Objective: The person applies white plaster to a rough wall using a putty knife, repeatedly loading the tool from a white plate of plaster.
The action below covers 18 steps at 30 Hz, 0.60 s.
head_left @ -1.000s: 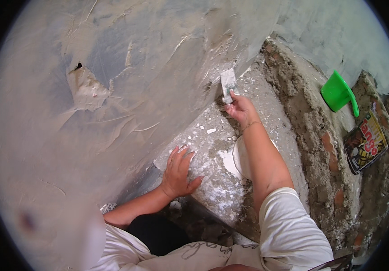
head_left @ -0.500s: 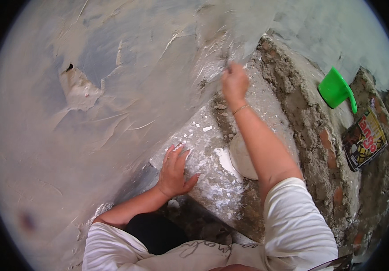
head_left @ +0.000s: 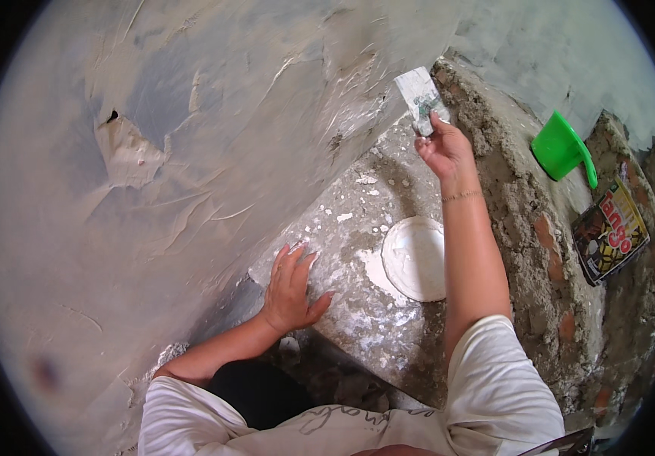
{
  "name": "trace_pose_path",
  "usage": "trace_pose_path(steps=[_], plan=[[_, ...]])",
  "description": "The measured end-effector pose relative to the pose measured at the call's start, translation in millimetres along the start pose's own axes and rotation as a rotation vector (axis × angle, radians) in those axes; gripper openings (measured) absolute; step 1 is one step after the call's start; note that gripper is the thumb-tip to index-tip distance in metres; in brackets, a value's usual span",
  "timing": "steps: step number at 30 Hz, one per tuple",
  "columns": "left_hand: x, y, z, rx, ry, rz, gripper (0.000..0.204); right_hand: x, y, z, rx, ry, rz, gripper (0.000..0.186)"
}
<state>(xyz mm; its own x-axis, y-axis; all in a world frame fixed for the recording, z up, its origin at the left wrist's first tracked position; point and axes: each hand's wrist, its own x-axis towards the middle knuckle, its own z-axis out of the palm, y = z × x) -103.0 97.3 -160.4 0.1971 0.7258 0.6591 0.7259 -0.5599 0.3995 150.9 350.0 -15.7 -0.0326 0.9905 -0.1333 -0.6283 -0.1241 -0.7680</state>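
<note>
My right hand (head_left: 443, 148) holds a flat, white, rectangular scraper-like piece (head_left: 419, 93) with greenish marks, its thumb on the near end. The piece is raised in front of the grey plastered wall (head_left: 213, 159), near the corner where rough steps begin; I cannot tell whether it touches. On the white-spotted concrete step (head_left: 335, 266), my left hand (head_left: 291, 292) rests with fingers spread and holds nothing. A round white lid-like dish (head_left: 411, 262) with whitish paste in it sits on that step, partly covered by my right forearm.
Rough brick-and-mortar steps (head_left: 525, 213) rise on the right. A green plastic mug (head_left: 559, 148) with a handle stands on one, and a dark printed packet (head_left: 610, 235) lies nearby. The wall has a broken patch (head_left: 131, 152) with a small hole at left.
My right hand has swung right and turned, lifting away from the wall, so the white piece now shows flat. More of the dish is uncovered. My left hand stays in place.
</note>
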Motion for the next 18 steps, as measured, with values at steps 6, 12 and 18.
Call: trace_pose_path(steps=[6,12,18], plan=[[-1.0,-1.9,-2.9,0.003,-0.001,-0.005,0.067,81.1,87.4,-11.1,0.121,-0.03,0.22,0.021],[-5.5,-4.7,-2.3,-0.012,-0.002,-0.008,0.066,89.4,113.3,-37.3,0.082,0.134,0.32,0.023],[-4.1,-1.7,-2.5,0.004,0.029,-0.019,0.064,69.3,49.4,-51.5,-0.014,0.129,0.274,0.017]])
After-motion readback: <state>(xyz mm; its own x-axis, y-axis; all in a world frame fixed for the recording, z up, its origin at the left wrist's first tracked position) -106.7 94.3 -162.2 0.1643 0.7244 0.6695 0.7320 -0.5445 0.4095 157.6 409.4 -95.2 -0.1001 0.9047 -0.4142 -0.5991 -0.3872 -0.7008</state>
